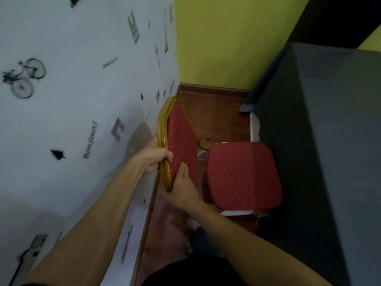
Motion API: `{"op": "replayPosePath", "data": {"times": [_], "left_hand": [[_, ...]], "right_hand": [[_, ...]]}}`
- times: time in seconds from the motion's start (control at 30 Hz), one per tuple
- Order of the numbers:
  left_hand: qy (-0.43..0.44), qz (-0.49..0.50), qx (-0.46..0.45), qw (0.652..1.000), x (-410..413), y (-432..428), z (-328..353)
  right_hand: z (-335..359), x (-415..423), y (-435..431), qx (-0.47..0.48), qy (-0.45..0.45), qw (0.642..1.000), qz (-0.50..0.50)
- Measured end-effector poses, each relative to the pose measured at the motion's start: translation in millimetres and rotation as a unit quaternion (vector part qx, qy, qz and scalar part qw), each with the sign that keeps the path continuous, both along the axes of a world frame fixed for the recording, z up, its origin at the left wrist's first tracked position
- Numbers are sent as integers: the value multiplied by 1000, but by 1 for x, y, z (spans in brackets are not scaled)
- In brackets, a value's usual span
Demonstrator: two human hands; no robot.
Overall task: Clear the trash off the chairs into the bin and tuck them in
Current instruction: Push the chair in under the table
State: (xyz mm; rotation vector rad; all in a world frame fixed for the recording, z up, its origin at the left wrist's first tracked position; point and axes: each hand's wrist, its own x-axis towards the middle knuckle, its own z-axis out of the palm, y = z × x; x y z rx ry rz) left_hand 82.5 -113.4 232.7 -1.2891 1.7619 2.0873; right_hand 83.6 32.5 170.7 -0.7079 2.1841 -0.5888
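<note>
With both hands on the backrest point(181, 141) of the red banquet chair point(243, 174), the person looks set up to push it in toward the table. The left hand point(156, 156) is wrapped shut around the gold frame point(161, 129) at the backrest's edge, fingers point(168, 156) curled over onto the red padding. The right hand point(183, 188) lies lower, flat and open against the padded face, its thumb side near the bottom of the frame; it seems to steady and steer more than to clamp. One hand high and one low would keep the chair from twisting as it slides.

The chair's seat point(245, 176), red with small pale dots, faces the table and shows no trash on it, so by my reading the clearing part is done for this chair and tucking is the step in hand. The seat's far edge is touching or just under the grey tablecloth point(321, 124), which drapes down the table side; I cannot tell which. A strip of white, perhaps paper, shows beneath the seat's near edge point(235, 213), too unclear to name.

The chair stands in a narrow lane of reddish-brown floor point(218, 116) between the table and a white wall point(72, 112) printed with bicycles and words; a yellow-green wall point(226, 38) closes the far end. No bin is in view. The tight gap is the likely reason the chair is gripped from its back edge.
</note>
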Motion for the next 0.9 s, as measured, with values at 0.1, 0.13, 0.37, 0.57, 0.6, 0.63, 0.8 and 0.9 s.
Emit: {"op": "replayPosePath", "data": {"times": [0.1,0.13,0.37,0.57,0.6,0.63,0.8,0.9], "left_hand": [[8,-33,-3,999,-26,20,-2],[10,-42,-4,999,-34,27,-2],[22,-121,18,992,-93,72,-8],[4,-173,18,985,-137,110,-8],[2,-179,19,984,-143,116,-10],[0,-185,20,983,-149,122,-12],[-8,-215,28,976,-182,152,-19],[-13,-228,38,973,-197,161,-21]], "right_hand": [[-6,-13,20,-16,35,997,-63],[-7,-18,27,-14,36,996,-82],[-5,-62,74,-14,33,983,-178],[-2,-97,111,-21,24,971,-236],[-2,-102,117,-20,23,969,-246],[-2,-106,123,-20,22,967,-255],[-4,-127,150,-23,22,952,-305],[-4,-139,161,-18,30,951,-306]]}}
